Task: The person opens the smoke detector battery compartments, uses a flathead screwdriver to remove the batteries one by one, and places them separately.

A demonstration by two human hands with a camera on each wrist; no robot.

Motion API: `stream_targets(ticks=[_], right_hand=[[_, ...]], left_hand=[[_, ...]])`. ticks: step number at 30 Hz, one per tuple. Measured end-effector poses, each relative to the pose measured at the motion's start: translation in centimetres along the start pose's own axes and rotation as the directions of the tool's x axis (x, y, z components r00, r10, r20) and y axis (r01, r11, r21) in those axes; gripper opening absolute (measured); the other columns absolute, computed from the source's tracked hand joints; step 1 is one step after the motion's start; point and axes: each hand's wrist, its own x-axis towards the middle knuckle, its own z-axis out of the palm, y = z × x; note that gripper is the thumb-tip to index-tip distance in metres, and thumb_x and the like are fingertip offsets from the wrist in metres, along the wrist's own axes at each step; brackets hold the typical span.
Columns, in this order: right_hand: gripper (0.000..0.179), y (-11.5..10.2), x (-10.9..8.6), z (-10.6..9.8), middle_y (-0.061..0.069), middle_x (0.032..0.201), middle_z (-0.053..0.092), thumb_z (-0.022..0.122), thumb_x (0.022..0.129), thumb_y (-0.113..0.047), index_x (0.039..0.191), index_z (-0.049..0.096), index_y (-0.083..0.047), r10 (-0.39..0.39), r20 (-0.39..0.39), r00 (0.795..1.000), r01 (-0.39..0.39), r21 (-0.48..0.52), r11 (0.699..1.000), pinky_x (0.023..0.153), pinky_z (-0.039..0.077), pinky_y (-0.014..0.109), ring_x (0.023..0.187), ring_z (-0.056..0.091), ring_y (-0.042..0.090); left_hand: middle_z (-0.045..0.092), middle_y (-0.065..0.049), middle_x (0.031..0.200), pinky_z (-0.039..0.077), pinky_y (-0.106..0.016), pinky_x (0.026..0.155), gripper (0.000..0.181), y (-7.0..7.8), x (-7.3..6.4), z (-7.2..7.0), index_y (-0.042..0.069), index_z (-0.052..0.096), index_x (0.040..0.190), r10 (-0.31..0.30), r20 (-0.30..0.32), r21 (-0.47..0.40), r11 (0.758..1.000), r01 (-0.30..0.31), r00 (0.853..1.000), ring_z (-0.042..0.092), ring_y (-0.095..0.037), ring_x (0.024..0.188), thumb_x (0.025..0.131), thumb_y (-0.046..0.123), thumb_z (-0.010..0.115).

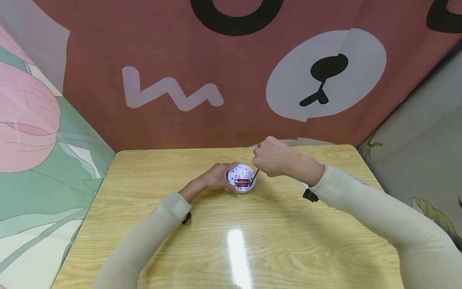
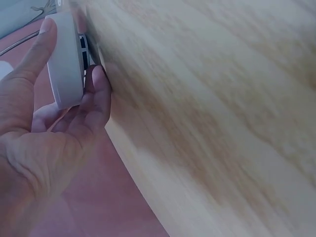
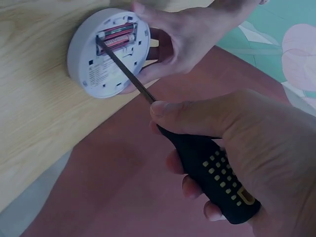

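My left hand [image 1: 217,176] grips a round white battery-powered device [image 3: 98,74] by its rim, thumb on one side and fingers on the other. Its open battery compartment, facing up in the head view, holds red batteries [image 3: 118,42]. In my right hand [image 1: 272,157] is a screwdriver [image 3: 207,168] with a black, gold-dotted handle and a long thin metal shaft. The shaft's tip reaches into the battery compartment at one end of the batteries. Seen from the left wrist, the white device [image 2: 66,64] is tilted on edge close above the wooden table.
The light wooden table [image 1: 216,249] meets a reddish-brown printed cloth [image 1: 173,128] along its far edge. A small black object [image 1: 310,195] shows beneath the right sleeve, and another dark piece [image 1: 186,218] beneath the left cuff. Printed cloths hang on both sides.
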Motion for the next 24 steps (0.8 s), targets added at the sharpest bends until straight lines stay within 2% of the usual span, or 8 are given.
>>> stream_targets(ticks=[3, 6, 10, 13, 18, 22, 24], right_hand=[[0.043, -0.1, 0.6, -0.4, -0.007, 0.055, 0.036, 0.073, 0.077, -0.011, 0.055, 0.039, -0.024, 0.001, 0.025, 1.0, -0.001, -0.012, 1.0, 0.047, 0.023, 0.032, 0.054, 0.025, 0.013], [0.043, -0.2, 1.0, -0.6, -0.007, 0.055, 0.033, 0.075, 0.077, -0.013, 0.056, 0.039, -0.023, 0.007, 0.063, 0.998, -0.005, -0.025, 1.0, 0.047, 0.022, 0.031, 0.054, 0.024, 0.013], [0.042, 0.1, 0.9, -0.4, -0.006, 0.057, 0.044, 0.081, 0.083, -0.022, 0.058, 0.047, -0.023, 0.025, 0.114, 0.993, -0.027, 0.011, 1.0, 0.047, 0.031, 0.032, 0.053, 0.031, 0.013], [0.041, 0.5, 0.3, 0.3, -0.005, 0.061, 0.054, 0.084, 0.086, -0.033, 0.059, 0.055, -0.024, 0.056, 0.131, 0.99, -0.067, 0.086, 0.994, 0.047, 0.036, 0.033, 0.053, 0.036, 0.014], [0.036, 1.2, -1.4, 2.4, -0.006, 0.066, 0.059, 0.085, 0.088, -0.039, 0.063, 0.062, -0.026, 0.096, 0.088, 0.992, -0.113, 0.215, 0.97, 0.048, 0.029, 0.031, 0.053, 0.04, 0.014], [0.039, 1.4, -2.5, 3.5, -0.009, 0.064, 0.053, 0.087, 0.087, -0.038, 0.064, 0.058, -0.026, 0.116, 0.028, 0.993, -0.119, 0.266, 0.957, 0.049, 0.022, 0.029, 0.054, 0.037, 0.011], [0.038, 1.4, -2.8, 3.8, -0.009, 0.064, 0.05, 0.088, 0.087, -0.038, 0.065, 0.059, -0.025, 0.126, 0.025, 0.992, -0.128, 0.285, 0.95, 0.05, 0.019, 0.029, 0.055, 0.034, 0.01]], left_hand=[[0.073, -0.008, 0.127, 0.053, -0.036, 0.101, 0.098, 0.1, 0.0, 0.0, 0.011, 0.052, 0.156, 0.004, -0.003, 0.004, 1.0, -0.004, 1.0, 0.067, -0.019, 0.113, 0.072, 0.028, 0.101], [0.073, -0.007, 0.126, 0.053, -0.036, 0.1, 0.097, 0.2, -0.1, 0.0, 0.012, 0.053, 0.155, 0.0, -0.002, 0.007, 1.0, 0.0, 1.0, 0.067, -0.019, 0.112, 0.072, 0.03, 0.101], [0.072, -0.008, 0.129, 0.053, -0.038, 0.102, 0.099, 0.4, -0.1, 0.0, 0.011, 0.052, 0.156, -0.013, 0.003, 0.013, 1.0, 0.013, 1.0, 0.066, -0.02, 0.114, 0.073, 0.031, 0.101], [0.07, -0.011, 0.135, 0.052, -0.039, 0.105, 0.101, 0.3, -0.2, 0.0, 0.009, 0.05, 0.158, -0.022, 0.005, 0.016, 1.0, 0.022, 1.0, 0.066, -0.022, 0.119, 0.073, 0.031, 0.1], [0.064, -0.016, 0.145, 0.048, -0.042, 0.112, 0.106, 0.2, -0.1, 0.0, 0.004, 0.046, 0.159, -0.025, 0.005, 0.02, 0.999, 0.025, 1.0, 0.062, -0.027, 0.13, 0.072, 0.031, 0.101], [0.063, -0.018, 0.146, 0.047, -0.042, 0.114, 0.108, 0.1, -0.1, 0.1, 0.002, 0.045, 0.159, -0.026, 0.002, 0.023, 0.999, 0.026, 1.0, 0.062, -0.028, 0.131, 0.071, 0.03, 0.101], [0.062, -0.018, 0.147, 0.046, -0.042, 0.114, 0.109, 0.1, -0.1, 0.1, 0.002, 0.045, 0.159, -0.026, -0.001, 0.026, 0.999, 0.026, 1.0, 0.062, -0.028, 0.131, 0.071, 0.03, 0.101]])
